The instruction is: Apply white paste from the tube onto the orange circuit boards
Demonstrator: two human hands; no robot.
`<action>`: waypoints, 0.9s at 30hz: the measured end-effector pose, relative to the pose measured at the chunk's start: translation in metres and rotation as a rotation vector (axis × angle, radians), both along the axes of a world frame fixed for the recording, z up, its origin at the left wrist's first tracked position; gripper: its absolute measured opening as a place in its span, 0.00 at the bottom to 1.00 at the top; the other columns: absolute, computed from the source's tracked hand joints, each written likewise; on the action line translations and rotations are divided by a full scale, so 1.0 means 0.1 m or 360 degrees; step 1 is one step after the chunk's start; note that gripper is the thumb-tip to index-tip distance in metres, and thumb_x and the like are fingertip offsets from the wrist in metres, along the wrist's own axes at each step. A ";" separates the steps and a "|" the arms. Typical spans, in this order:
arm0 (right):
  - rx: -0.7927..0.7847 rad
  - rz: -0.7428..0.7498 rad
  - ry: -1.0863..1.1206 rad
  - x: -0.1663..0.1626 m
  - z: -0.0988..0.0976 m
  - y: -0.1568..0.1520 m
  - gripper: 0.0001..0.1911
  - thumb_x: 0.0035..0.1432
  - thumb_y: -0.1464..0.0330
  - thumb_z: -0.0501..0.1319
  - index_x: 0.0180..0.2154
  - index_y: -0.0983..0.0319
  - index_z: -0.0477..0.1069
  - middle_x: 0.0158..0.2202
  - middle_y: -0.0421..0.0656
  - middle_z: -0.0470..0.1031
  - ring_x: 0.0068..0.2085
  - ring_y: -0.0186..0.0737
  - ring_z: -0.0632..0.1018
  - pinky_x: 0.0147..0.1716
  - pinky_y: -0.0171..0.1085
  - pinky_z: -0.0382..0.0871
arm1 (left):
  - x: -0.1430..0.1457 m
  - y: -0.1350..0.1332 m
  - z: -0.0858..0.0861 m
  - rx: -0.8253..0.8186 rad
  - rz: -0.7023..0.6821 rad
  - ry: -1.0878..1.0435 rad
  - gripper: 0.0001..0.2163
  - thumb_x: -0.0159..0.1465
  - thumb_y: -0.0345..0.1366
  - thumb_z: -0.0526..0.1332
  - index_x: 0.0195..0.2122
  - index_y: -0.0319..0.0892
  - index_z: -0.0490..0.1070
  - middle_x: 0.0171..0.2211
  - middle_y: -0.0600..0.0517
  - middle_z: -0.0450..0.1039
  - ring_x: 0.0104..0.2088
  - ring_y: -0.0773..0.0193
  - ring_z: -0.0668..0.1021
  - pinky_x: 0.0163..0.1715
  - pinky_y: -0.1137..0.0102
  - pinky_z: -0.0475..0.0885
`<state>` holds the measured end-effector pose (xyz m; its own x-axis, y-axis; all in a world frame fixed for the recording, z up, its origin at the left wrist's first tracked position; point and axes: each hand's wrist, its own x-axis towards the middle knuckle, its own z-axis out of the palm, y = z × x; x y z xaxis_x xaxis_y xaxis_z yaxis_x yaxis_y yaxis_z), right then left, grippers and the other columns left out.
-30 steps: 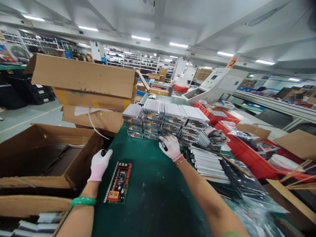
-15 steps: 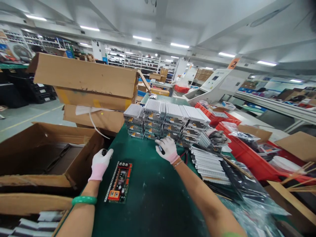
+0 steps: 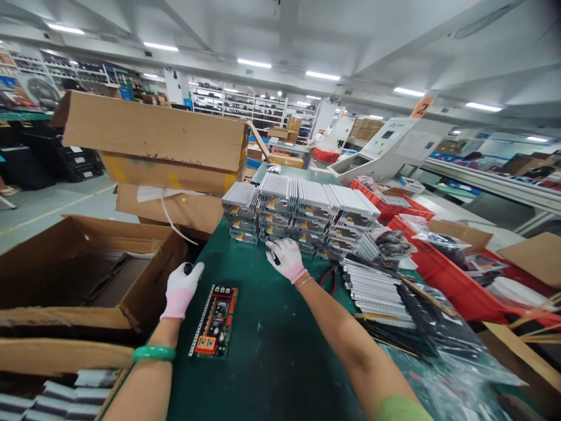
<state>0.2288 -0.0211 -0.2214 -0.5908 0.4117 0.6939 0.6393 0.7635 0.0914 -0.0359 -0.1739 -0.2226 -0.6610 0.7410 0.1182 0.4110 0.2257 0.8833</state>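
Observation:
My left hand [image 3: 182, 286], in a white glove with a pink cuff, is closed at the table's left edge around a small black object [image 3: 188, 268], mostly hidden by the fingers. Just right of it, a green circuit board [image 3: 214, 321] with orange and red parts and a white perforated strip lies flat. My right hand [image 3: 287, 259], gloved alike, has its fingers curled on a thin dark item [image 3: 275, 257] whose kind I cannot make out. It is in front of the stacked finned metal heat sinks [image 3: 300, 213].
Red-handled pliers [image 3: 335, 278] lie right of my right hand, beside a pile of silver metal strips [image 3: 377, 292]. Open cardboard boxes [image 3: 87, 269] stand along the left side. Red bins [image 3: 429, 266] and plastic bags [image 3: 460, 339] crowd the right.
My right hand has moved a little left and down along the front of the stack, revealing more of the pliers. My left hand stays closed at the table's edge.

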 end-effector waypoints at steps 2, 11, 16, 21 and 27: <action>-0.0016 0.0006 -0.0017 0.01 -0.01 0.00 0.13 0.62 0.66 0.56 0.46 0.60 0.72 0.39 0.45 0.78 0.41 0.44 0.74 0.48 0.44 0.59 | 0.01 0.00 0.00 0.0008 -0.0006 -0.0005 0.20 0.52 0.55 0.58 0.19 0.42 0.63 0.15 0.55 0.63 0.22 0.64 0.66 0.24 0.70 0.60; -0.0089 0.0088 -0.0199 0.08 -0.19 -0.02 0.12 0.60 0.66 0.57 0.43 0.59 0.74 0.34 0.43 0.77 0.38 0.43 0.73 0.49 0.43 0.58 | 0.02 0.00 0.03 -0.0004 0.0016 0.0012 0.19 0.51 0.55 0.58 0.19 0.42 0.65 0.16 0.55 0.64 0.22 0.64 0.67 0.24 0.70 0.60; -0.0125 0.0052 -0.0269 0.03 -0.28 0.04 0.13 0.61 0.66 0.56 0.45 0.59 0.74 0.35 0.44 0.77 0.39 0.44 0.72 0.48 0.44 0.57 | 0.01 0.01 0.02 0.0003 0.0012 0.0009 0.19 0.51 0.54 0.58 0.19 0.42 0.65 0.17 0.54 0.66 0.23 0.64 0.68 0.25 0.70 0.61; -0.0165 -0.0002 -0.0296 0.01 -0.30 0.09 0.14 0.62 0.65 0.54 0.46 0.59 0.73 0.36 0.46 0.76 0.40 0.45 0.71 0.47 0.45 0.57 | 0.00 0.02 -0.01 0.0002 0.0024 0.0001 0.19 0.51 0.54 0.59 0.19 0.41 0.66 0.17 0.54 0.66 0.23 0.63 0.68 0.25 0.70 0.61; -0.0195 -0.0032 -0.0303 -0.01 -0.31 0.10 0.14 0.63 0.65 0.54 0.46 0.59 0.73 0.35 0.45 0.77 0.40 0.44 0.72 0.46 0.44 0.57 | 0.00 0.02 0.00 -0.0006 0.0032 -0.0002 0.19 0.50 0.54 0.59 0.19 0.41 0.66 0.16 0.54 0.66 0.22 0.63 0.68 0.25 0.70 0.61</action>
